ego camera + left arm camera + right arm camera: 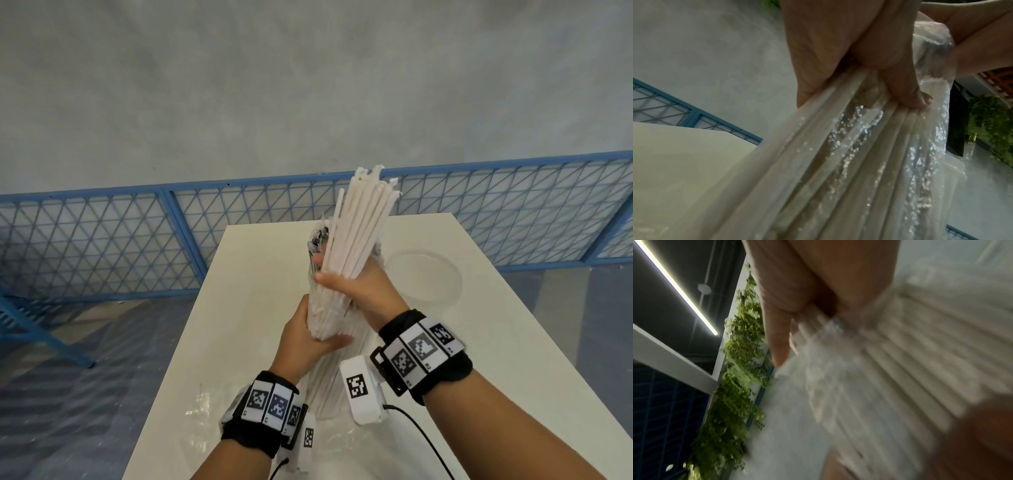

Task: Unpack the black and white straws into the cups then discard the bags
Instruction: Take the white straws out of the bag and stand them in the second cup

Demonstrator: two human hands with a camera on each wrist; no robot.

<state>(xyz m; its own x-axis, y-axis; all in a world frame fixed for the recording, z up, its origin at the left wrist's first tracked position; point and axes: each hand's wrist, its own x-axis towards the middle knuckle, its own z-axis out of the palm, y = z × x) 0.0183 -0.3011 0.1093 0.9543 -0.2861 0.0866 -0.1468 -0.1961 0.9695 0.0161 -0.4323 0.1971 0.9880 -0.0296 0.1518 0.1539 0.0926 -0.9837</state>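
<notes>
- White table (445,342): bare surface to the right, a clear cup (423,279) near its far right side; blue lattice fence (102,236) beyond.
- Left hand (305,342) wraps the lower white straws (359,222), still in their clear bag (937,129).
- Right hand (359,284) grips the bundle higher up; straws tilted, tips fanning upward.
- Both wrists raised above the table's near end.

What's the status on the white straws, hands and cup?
Left hand grips bagged end of white straws. Right hand grips the bundle higher up. Clear cup waits on table, nothing blocking.
</notes>
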